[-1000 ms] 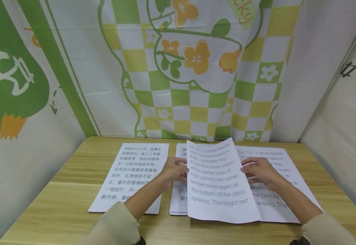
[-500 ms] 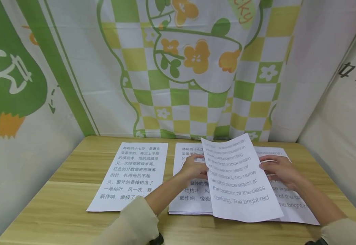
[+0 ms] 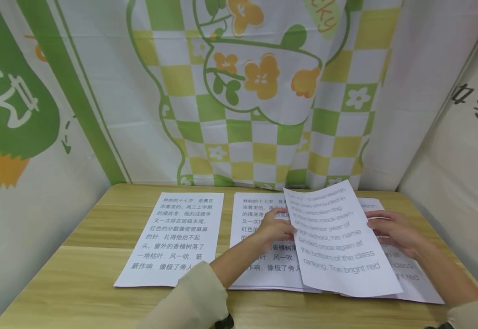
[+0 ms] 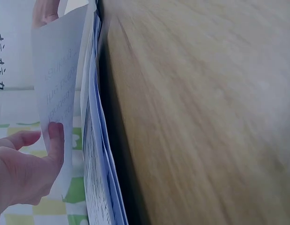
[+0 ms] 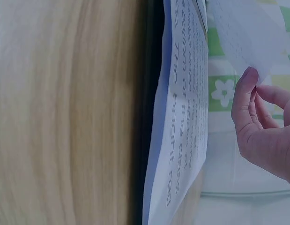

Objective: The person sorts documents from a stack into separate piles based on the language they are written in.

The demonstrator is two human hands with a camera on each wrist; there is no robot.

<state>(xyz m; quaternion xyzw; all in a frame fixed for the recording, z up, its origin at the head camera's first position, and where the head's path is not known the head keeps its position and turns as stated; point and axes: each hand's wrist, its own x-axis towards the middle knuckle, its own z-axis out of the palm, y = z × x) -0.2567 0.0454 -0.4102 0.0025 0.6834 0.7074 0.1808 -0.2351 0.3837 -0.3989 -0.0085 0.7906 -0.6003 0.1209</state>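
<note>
A white sheet of paper (image 3: 337, 242) printed with English text is held up, slightly tilted, between both hands. My left hand (image 3: 277, 227) pinches its left edge; the left wrist view shows the thumb and a finger on either side of the paper. On the right edge, my right hand (image 3: 396, 230) pinches it between thumb and fingers, as the right wrist view shows. Below the raised sheet lie a stack of Chinese-text sheets (image 3: 259, 274) and, to its right, English-text sheets (image 5: 182, 117), both partly covered.
A separate sheet with Chinese text (image 3: 173, 237) lies at the left of the wooden table (image 3: 78, 269). Behind the table's back edge hangs a green and yellow checked curtain (image 3: 239, 132). Printed cloth walls stand at both sides.
Both hands have moved to the right with the held sheet, from over the gap between the stacks to mostly over the English one. More of the Chinese stack now shows.
</note>
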